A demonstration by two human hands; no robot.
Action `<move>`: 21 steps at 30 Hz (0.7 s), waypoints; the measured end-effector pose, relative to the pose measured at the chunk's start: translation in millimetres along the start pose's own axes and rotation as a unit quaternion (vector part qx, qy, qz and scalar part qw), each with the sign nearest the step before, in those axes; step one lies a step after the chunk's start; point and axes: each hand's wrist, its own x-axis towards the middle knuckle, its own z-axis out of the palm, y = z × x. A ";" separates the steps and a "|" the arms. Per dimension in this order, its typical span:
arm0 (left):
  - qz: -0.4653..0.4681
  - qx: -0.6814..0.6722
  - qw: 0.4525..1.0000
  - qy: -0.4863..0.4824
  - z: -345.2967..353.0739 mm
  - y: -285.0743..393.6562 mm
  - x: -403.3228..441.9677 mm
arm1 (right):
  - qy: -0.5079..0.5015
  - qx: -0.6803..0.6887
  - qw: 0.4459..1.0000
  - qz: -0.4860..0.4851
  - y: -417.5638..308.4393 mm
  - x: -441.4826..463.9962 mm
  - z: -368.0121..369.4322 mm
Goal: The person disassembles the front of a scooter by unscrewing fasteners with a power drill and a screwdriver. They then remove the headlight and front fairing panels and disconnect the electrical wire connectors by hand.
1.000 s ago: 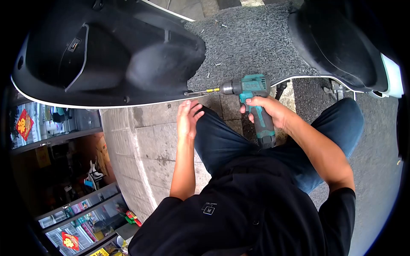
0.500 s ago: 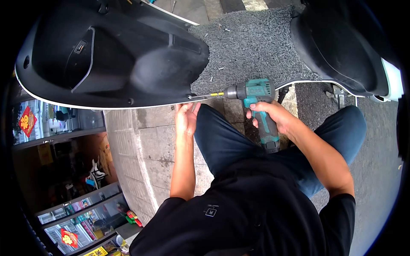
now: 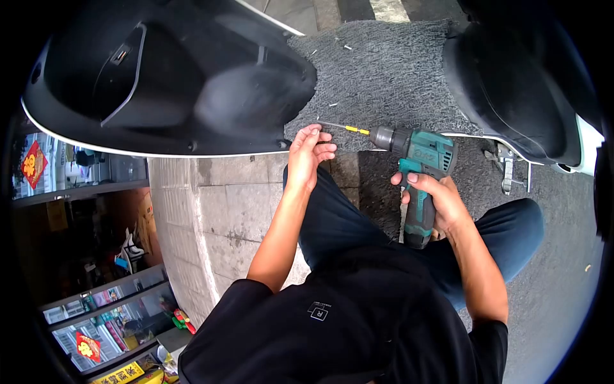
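Note:
My right hand point(image 3: 441, 198) is wrapped round the grip of a teal and black cordless drill point(image 3: 419, 153), which points left. A long bit point(image 3: 342, 126) with a yellow collar sticks out of its chuck. Just below the bit's tip is my left hand point(image 3: 306, 157), its thumb and forefinger pinched together and the other fingers curled. What they pinch, if anything, is too small to make out. Both hands are over the near edge of a scooter's grey looped floor mat point(image 3: 390, 70). Several small screws point(image 3: 333, 104) lie on the mat.
The scooter's black front panel point(image 3: 236, 96) stands left of the mat, its black seat side point(image 3: 505, 83) to the right. A metal foot peg point(image 3: 507, 173) hangs below the right side. Paving point(image 3: 224, 205) lies beneath, and a shop front point(image 3: 89, 269) is at far left.
The drill has moved right and slightly down, its bit now away from the front panel's lower edge. My left hand has risen to the bit's tip, with its fingers pinched.

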 end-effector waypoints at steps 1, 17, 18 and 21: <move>0.005 0.027 1.000 0.005 4.6 0.6 -1.6 | 0.014 0.004 1.000 -0.015 -1.4 -3.0 -0.6; 0.273 0.653 0.706 0.019 15.0 35.9 21.9 | -0.032 -0.222 0.965 -0.137 -81.9 -20.9 -16.1; 0.279 0.648 0.708 0.031 16.3 33.4 24.8 | -0.022 -0.250 0.956 -0.151 -89.6 -19.3 -20.3; 0.273 0.637 0.720 0.041 17.7 29.3 30.8 | 0.005 -0.249 0.953 -0.170 -88.9 -5.4 -33.1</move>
